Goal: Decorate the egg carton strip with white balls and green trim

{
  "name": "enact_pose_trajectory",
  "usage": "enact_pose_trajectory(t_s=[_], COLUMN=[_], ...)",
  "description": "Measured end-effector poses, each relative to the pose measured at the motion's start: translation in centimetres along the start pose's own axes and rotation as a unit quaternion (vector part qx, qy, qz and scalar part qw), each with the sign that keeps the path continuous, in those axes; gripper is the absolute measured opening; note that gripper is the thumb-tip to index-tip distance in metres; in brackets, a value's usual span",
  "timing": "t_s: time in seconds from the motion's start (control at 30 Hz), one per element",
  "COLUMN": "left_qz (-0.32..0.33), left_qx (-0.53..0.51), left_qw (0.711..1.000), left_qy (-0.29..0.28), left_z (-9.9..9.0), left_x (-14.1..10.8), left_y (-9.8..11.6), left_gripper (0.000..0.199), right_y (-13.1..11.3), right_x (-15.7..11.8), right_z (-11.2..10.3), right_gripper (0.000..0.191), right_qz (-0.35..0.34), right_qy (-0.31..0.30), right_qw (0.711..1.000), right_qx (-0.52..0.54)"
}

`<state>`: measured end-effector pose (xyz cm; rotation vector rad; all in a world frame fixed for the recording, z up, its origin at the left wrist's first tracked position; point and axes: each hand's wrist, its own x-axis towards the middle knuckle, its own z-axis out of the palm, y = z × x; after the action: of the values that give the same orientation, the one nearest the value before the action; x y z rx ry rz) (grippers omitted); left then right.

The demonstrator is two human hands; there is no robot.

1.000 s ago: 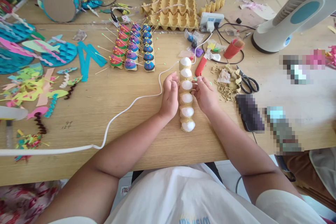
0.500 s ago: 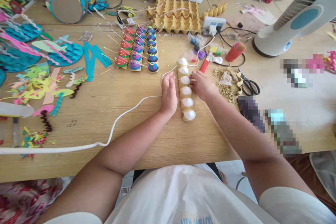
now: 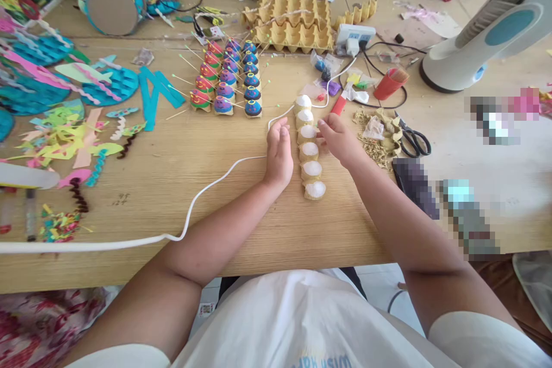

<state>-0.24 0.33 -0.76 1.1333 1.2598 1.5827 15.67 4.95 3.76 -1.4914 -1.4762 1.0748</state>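
Note:
A strip of egg carton (image 3: 310, 152), its several cups topped with smooth white mounds, lies lengthwise away from me on the wooden table. My left hand (image 3: 279, 155) rests on its edge just left of the strip, a small gap between them, fingers stretched out and holding nothing. On the other side is my right hand (image 3: 340, 139), with loosely bent fingers whose tips reach the strip's right flank by the middle cups. I see nothing in its grasp, though its lower fingers are partly hidden. A white cable (image 3: 224, 175) runs behind my left hand.
Painted egg-carton caterpillars (image 3: 226, 77) with thin sticks stand further back. Scissors (image 3: 414, 137), a red cup of sticks (image 3: 390, 83), a power strip (image 3: 356, 34) and a white fan (image 3: 470, 52) are to the right. Colourful paper cutouts (image 3: 77, 138) cover the left.
The whole view has shifted slightly. My right hand has drawn a little to the right of the strip, its fingertips less over the side; my left hand stays alongside.

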Motion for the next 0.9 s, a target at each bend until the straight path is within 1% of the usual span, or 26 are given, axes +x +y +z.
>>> enact_pose_trajectory(t_s=[0.1, 0.17, 0.27, 0.33, 0.4, 0.47, 0.53, 0.6, 0.67, 0.73, 0.9], left_qz=[0.006, 0.017, 0.048, 0.085, 0.131, 0.191, 0.242, 0.269, 0.280, 0.278, 0.223], left_qx=[0.014, 0.018, 0.024, 0.033, 0.049, 0.080, 0.130, 0.169, 0.185, 0.177, 0.141], left_qw=[1.000, 1.000, 0.999, 0.996, 0.989, 0.975, 0.952, 0.934, 0.928, 0.931, 0.953], left_qy=[-0.001, 0.002, 0.004, -0.009, -0.040, -0.087, -0.133, -0.162, -0.159, -0.154, -0.150], left_z=[-0.1, -0.1, -0.2, -0.2, -0.3, -0.4, -0.5, -0.7, -0.7, -0.7, -0.8], left_x=[-0.1, -0.1, -0.2, -0.4, -0.7, -1.0, -1.2, -1.3, -1.3, -1.3, -1.7], left_y=[0.2, 0.2, 0.4, 0.8, 1.6, 2.7, 3.6, 4.4, 4.8, 4.9, 5.7], left_gripper=[0.064, 0.063, 0.058, 0.052, 0.044, 0.039, 0.038, 0.036, 0.032, 0.027, 0.021], right_y=[-0.6, -1.2, -2.0, -2.2, -2.1, -1.9, -1.7, -1.5, -1.4, -1.4, -1.6], right_x=[-0.8, -1.8, -3.7, -5.0, -6.0, -6.6, -6.9, -7.0, -7.1, -7.2, -7.7], right_z=[-0.7, -1.4, -2.1, -2.0, -1.6, -1.2, -0.9, -0.7, -0.6, -0.6, -0.7], right_gripper=[0.028, 0.025, 0.022, 0.026, 0.033, 0.038, 0.041, 0.043, 0.045, 0.046, 0.043], right_qz=[-0.026, -0.030, -0.009, 0.020, 0.055, 0.059, 0.038, 0.009, -0.007, -0.006, 0.032], right_qy=[0.021, 0.023, -0.007, -0.023, -0.036, -0.038, -0.042, -0.050, -0.065, -0.083, -0.128], right_qw=[0.999, 0.999, 0.996, 0.980, 0.958, 0.946, 0.948, 0.953, 0.953, 0.946, 0.911], right_qx=[-0.017, -0.004, 0.091, 0.195, 0.279, 0.318, 0.315, 0.300, 0.297, 0.314, 0.391])
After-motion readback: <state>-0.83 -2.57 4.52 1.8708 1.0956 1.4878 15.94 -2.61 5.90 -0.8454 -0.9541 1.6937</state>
